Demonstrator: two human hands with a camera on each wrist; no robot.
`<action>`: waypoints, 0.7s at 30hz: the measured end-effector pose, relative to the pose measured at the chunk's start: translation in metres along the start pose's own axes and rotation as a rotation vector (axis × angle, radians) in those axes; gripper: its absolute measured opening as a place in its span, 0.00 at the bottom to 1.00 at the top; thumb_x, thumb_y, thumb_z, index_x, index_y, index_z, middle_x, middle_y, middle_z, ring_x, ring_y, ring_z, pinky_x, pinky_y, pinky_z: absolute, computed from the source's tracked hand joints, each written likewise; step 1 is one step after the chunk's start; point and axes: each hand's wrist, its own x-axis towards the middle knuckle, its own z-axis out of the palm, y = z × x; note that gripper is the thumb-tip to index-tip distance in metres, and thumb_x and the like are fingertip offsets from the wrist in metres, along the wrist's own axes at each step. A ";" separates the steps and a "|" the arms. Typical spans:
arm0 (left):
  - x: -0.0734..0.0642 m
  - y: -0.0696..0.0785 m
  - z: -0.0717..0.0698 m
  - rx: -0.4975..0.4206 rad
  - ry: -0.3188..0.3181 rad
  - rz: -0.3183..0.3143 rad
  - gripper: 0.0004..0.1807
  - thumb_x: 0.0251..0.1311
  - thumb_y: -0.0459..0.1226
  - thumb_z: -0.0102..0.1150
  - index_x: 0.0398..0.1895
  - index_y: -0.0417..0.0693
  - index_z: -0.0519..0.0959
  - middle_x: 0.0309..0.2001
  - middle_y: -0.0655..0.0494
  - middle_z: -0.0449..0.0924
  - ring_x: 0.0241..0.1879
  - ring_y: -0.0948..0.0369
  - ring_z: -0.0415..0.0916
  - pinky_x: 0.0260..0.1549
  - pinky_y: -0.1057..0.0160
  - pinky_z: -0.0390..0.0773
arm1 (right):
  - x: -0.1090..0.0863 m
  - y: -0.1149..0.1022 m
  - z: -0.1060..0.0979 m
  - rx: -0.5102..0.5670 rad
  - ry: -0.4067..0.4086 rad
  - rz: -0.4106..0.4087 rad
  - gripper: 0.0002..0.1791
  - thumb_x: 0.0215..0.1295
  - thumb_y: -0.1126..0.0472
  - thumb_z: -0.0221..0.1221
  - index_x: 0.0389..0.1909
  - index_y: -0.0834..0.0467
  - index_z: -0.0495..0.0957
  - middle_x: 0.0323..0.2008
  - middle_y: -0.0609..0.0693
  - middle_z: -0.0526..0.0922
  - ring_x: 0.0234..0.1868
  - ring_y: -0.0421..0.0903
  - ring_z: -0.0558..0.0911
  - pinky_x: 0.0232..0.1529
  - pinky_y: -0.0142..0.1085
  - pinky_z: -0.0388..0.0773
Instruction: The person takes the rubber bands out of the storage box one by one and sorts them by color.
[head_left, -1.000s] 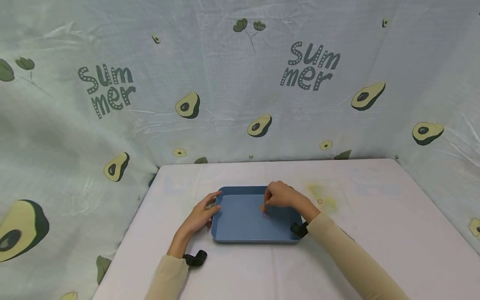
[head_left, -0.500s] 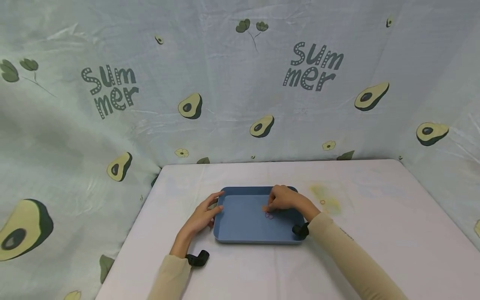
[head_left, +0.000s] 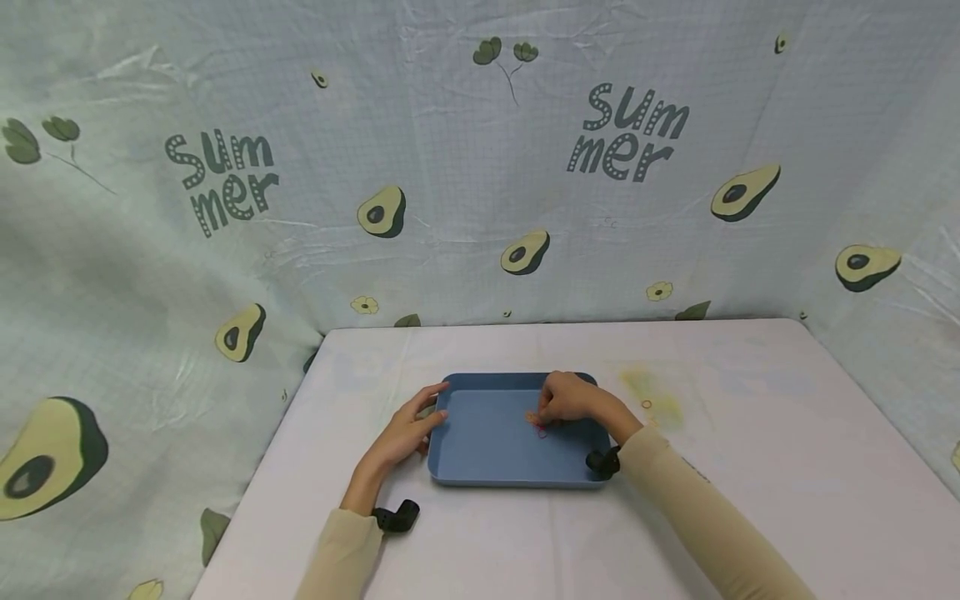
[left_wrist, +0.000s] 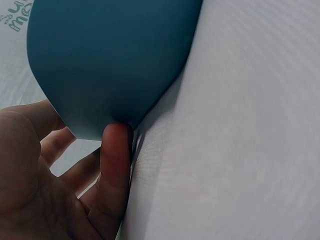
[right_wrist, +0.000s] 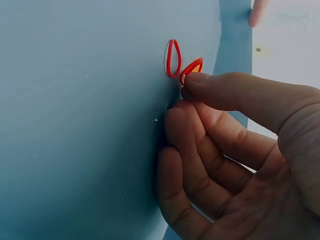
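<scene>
A blue tray (head_left: 487, 437) lies on the table. My left hand (head_left: 405, 432) holds its left side, thumb and fingers at the rim; in the left wrist view a fingertip presses the outer wall of the tray (left_wrist: 115, 65). Over the tray's right half is my right hand (head_left: 566, 397). In the right wrist view thumb and forefinger of the right hand (right_wrist: 225, 150) pinch a small red rubber band (right_wrist: 200, 62), with something orange-yellow behind it. A second red rubber band (right_wrist: 173, 58) lies on the tray just beyond the fingertips.
On the white tablecloth (head_left: 720, 467), right of the tray, lies a small orange ring (head_left: 647, 404) beside a yellowish print. A patterned cloth (head_left: 450, 150) hangs behind and along both sides of the table. Black wrist cameras (head_left: 397, 517) sit on both wrists.
My right hand has come down toward the tray, and its fingertips now pinch one of the red bands there. The left hand stays at the rim. The head view has shifted slightly.
</scene>
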 end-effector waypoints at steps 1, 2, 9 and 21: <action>0.000 0.000 0.000 0.001 0.000 0.001 0.32 0.76 0.41 0.55 0.81 0.57 0.61 0.78 0.32 0.58 0.31 0.56 0.76 0.21 0.59 0.74 | 0.000 0.000 0.000 0.006 0.002 0.007 0.10 0.63 0.64 0.67 0.22 0.57 0.88 0.19 0.48 0.84 0.21 0.39 0.75 0.26 0.32 0.71; 0.000 0.000 0.000 0.002 -0.001 0.004 0.32 0.76 0.41 0.55 0.81 0.56 0.61 0.78 0.32 0.58 0.31 0.56 0.76 0.20 0.59 0.74 | 0.000 0.000 -0.001 0.009 0.005 0.010 0.09 0.63 0.64 0.67 0.23 0.57 0.89 0.20 0.48 0.85 0.21 0.39 0.75 0.26 0.32 0.71; 0.001 0.000 -0.001 0.011 0.004 0.012 0.32 0.76 0.40 0.56 0.80 0.56 0.62 0.77 0.32 0.59 0.32 0.56 0.77 0.20 0.60 0.74 | -0.002 -0.002 -0.002 -0.020 0.054 -0.010 0.07 0.60 0.64 0.68 0.23 0.55 0.89 0.20 0.46 0.85 0.21 0.39 0.75 0.24 0.32 0.71; 0.002 -0.002 -0.001 0.007 -0.002 0.016 0.32 0.75 0.40 0.56 0.80 0.57 0.63 0.78 0.33 0.59 0.32 0.55 0.77 0.20 0.60 0.74 | -0.006 -0.013 -0.003 -0.064 0.076 -0.054 0.10 0.62 0.58 0.70 0.23 0.56 0.88 0.21 0.44 0.84 0.21 0.38 0.74 0.26 0.31 0.70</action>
